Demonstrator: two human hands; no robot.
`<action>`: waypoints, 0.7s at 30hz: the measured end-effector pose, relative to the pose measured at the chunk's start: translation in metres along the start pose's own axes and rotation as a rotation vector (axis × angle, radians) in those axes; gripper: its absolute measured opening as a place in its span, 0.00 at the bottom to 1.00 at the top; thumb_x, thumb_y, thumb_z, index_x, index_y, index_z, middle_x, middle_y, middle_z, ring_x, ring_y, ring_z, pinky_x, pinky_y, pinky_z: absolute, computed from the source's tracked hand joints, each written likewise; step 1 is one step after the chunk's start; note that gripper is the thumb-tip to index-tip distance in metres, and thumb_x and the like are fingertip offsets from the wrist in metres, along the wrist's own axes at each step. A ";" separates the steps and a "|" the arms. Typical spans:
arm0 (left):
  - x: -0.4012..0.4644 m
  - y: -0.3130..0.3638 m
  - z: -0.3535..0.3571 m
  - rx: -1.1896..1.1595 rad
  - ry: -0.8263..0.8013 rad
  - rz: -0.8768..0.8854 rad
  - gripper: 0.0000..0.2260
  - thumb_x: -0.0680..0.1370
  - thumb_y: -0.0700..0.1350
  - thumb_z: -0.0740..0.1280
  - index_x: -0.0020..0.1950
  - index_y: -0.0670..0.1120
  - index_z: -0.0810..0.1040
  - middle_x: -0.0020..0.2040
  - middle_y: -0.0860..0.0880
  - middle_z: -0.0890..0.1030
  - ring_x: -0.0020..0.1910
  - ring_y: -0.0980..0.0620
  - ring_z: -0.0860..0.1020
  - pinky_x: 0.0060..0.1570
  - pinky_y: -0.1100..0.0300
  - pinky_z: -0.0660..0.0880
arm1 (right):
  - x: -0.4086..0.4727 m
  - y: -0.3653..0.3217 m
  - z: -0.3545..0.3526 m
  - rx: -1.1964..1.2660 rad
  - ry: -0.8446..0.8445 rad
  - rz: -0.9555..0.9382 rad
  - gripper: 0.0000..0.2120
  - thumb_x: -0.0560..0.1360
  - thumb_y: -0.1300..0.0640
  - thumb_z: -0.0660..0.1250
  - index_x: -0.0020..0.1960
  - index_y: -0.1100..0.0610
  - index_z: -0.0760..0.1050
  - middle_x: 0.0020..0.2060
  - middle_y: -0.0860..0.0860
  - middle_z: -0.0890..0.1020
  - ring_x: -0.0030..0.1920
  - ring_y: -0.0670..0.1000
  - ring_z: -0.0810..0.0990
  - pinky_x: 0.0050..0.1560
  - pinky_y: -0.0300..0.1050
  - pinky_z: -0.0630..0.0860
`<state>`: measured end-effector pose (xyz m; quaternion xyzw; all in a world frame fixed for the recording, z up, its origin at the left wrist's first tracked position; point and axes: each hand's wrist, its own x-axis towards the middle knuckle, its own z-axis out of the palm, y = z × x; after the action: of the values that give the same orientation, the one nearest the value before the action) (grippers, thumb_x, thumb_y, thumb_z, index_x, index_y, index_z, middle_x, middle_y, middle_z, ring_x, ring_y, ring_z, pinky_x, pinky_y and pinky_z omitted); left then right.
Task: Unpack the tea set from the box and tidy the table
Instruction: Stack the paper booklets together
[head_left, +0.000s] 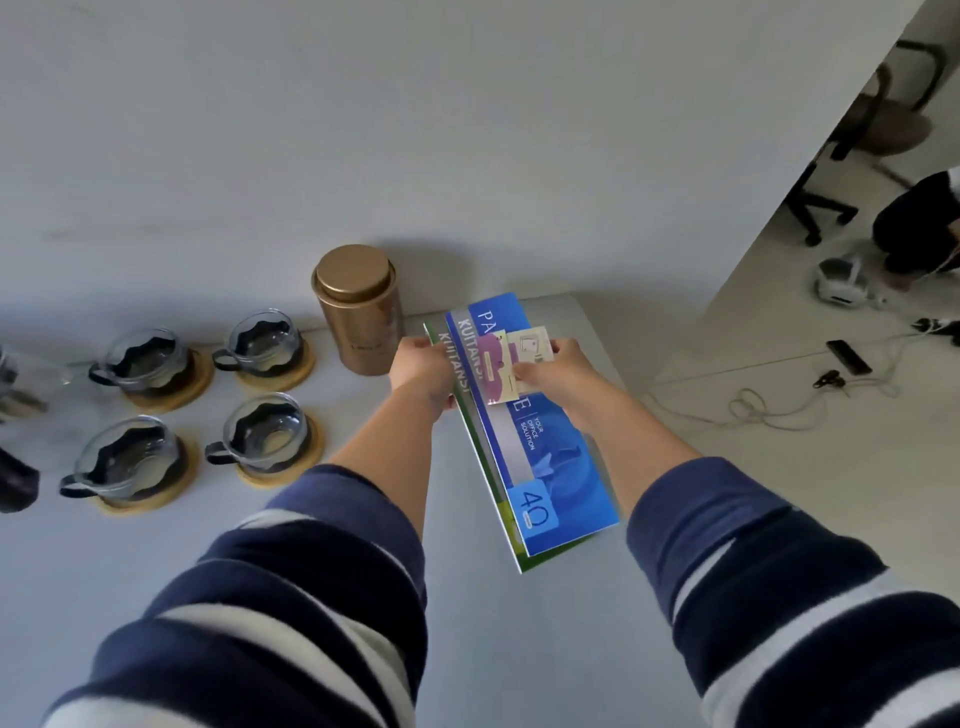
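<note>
A stack of blue and green booklets (550, 467) lies on the grey table (363, 519) near its right edge. My left hand (423, 371) grips the stack's far left edge. My right hand (550, 366) holds small paper cards (511, 358), one purple and one cream, on top of the stack. To the left of my hands a gold tea tin (358, 312) stands upright by the wall. Several glass cups (262, 338) with dark handles sit on round wooden coasters (291, 376) further left.
A dark object (15, 480) and a glass piece (15, 374) show at the left edge. Past the table's right edge lie floor cables (753, 405), a phone (848, 357), an office chair (852, 140) and a crouching person (919, 223).
</note>
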<state>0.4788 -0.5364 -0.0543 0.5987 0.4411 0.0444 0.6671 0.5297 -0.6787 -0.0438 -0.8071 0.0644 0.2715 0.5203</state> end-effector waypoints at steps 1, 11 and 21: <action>0.012 0.001 0.005 0.005 0.023 -0.001 0.08 0.80 0.48 0.63 0.58 0.50 0.68 0.51 0.44 0.81 0.47 0.45 0.83 0.42 0.52 0.81 | 0.012 -0.002 0.003 -0.004 0.004 -0.007 0.22 0.76 0.62 0.67 0.67 0.59 0.63 0.55 0.54 0.78 0.50 0.50 0.77 0.40 0.39 0.73; 0.049 0.005 0.040 0.053 0.173 0.025 0.18 0.80 0.45 0.61 0.69 0.44 0.72 0.61 0.44 0.79 0.58 0.44 0.79 0.56 0.52 0.78 | 0.081 -0.005 0.036 -0.410 0.159 -0.053 0.28 0.68 0.43 0.72 0.63 0.55 0.74 0.60 0.55 0.75 0.60 0.58 0.75 0.58 0.53 0.77; 0.059 0.022 0.050 0.111 0.126 -0.016 0.21 0.80 0.50 0.57 0.64 0.36 0.75 0.63 0.37 0.77 0.62 0.37 0.76 0.63 0.47 0.74 | 0.098 -0.027 0.049 -0.429 0.138 -0.120 0.26 0.69 0.40 0.68 0.62 0.53 0.76 0.59 0.55 0.77 0.56 0.60 0.78 0.52 0.52 0.79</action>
<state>0.5568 -0.5335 -0.0730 0.6273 0.4889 0.0521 0.6040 0.6047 -0.6061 -0.0870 -0.9182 -0.0074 0.1916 0.3465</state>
